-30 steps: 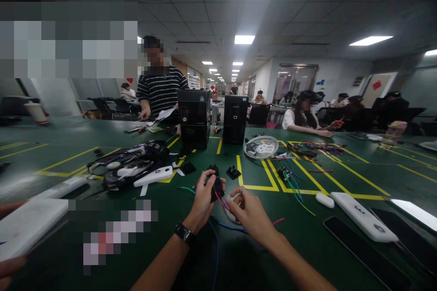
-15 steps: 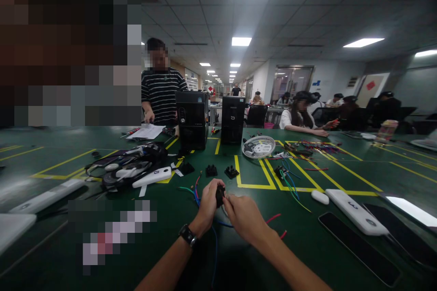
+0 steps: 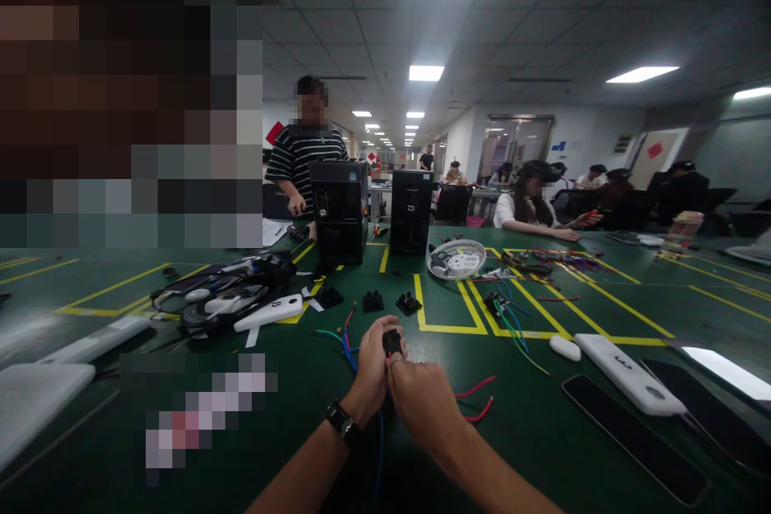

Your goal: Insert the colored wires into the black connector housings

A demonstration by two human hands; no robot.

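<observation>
My left hand, with a black watch on its wrist, is closed around a small black plastic part held over the table. My right hand presses against the part's lower end with its fingers curled. Whatever lies in its pinch is hidden, though a bit of red shows there. Blue and green wires stick out left of my hands, and red wires emerge at the right. Beyond my hands stand two similar black plastic pieces.
Two black computer-like towers stand farther back, beside a round white fan-like grille. Cables and headgear are heaped at left. A phone and a white power bank lie at right. A person in a striped shirt stands opposite.
My right hand has moved slightly down and left, turning its knuckles up, and more of the black part shows. The person in stripes has shifted right.
</observation>
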